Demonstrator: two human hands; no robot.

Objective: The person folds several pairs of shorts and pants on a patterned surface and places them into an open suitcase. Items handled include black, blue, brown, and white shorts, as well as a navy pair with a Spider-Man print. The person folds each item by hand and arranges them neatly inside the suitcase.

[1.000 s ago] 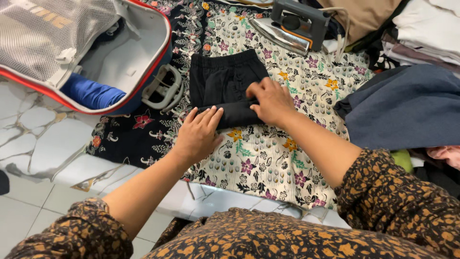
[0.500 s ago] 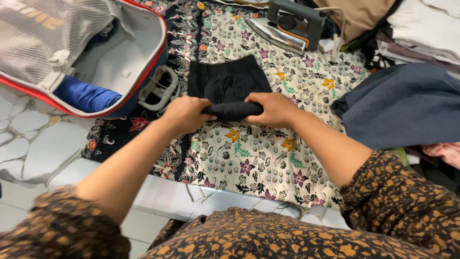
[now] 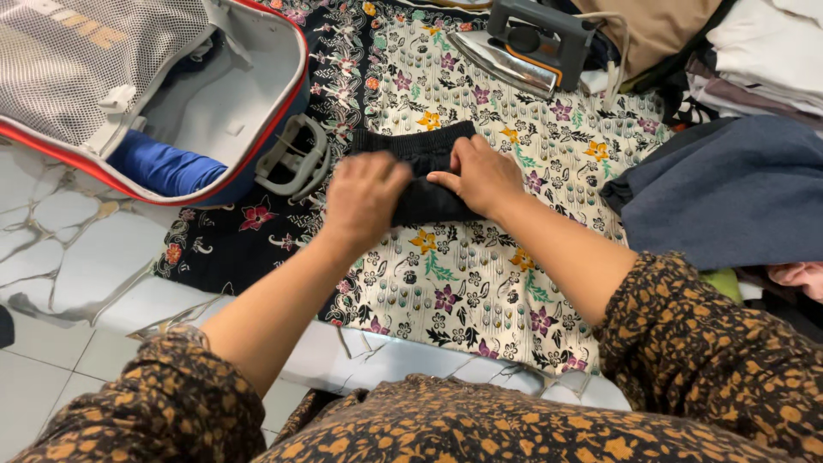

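A black garment (image 3: 416, 147) with a ribbed waistband lies on a floral patterned cloth (image 3: 463, 274), its near part rolled up into a thick bundle. My left hand (image 3: 364, 197) grips the left end of the roll. My right hand (image 3: 480, 176) presses on the roll's right side with fingers flat over it. Both hands cover much of the roll, and only the waistband end shows beyond them.
An open suitcase (image 3: 257, 129) with a mesh lid holds a rolled blue garment (image 3: 163, 167) at the upper left. A clothes iron (image 3: 523, 47) lies at the cloth's far edge. A dark blue folded garment (image 3: 729, 189) and stacked clothes (image 3: 763, 51) sit at the right.
The black garment has been rolled further toward its waistband, so less of it lies flat. Both hands moved away from me with the roll, the left hand coming onto it.
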